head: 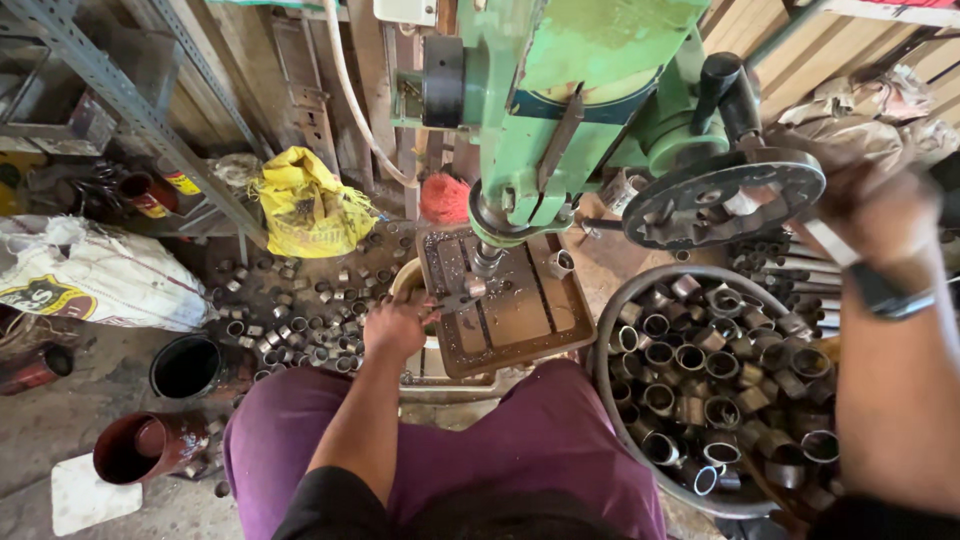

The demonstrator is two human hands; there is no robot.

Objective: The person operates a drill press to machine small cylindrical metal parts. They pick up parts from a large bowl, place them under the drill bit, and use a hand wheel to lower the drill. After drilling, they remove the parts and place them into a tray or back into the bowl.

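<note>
Left hand: your left hand (395, 328) grips a pair of pliers (452, 299), pinning a short metal ring (476, 288) on the drill table (520, 320), right under the spindle (487, 258).
Right hand: your right hand (880, 205), blurred at far right, is clenched on the feed wheel (722, 195).
Doing it well: keep the ring flat and centred under the spindle, squeeze the pliers firmly, feed evenly.
Edges: your knuckles sit at the table's near left edge; a loose ring (560, 264) lies just right of the spindle.
Open room: the tub of rings (720, 375) crowds the right; scattered rings (290, 320) cover the floor at left.
</note>
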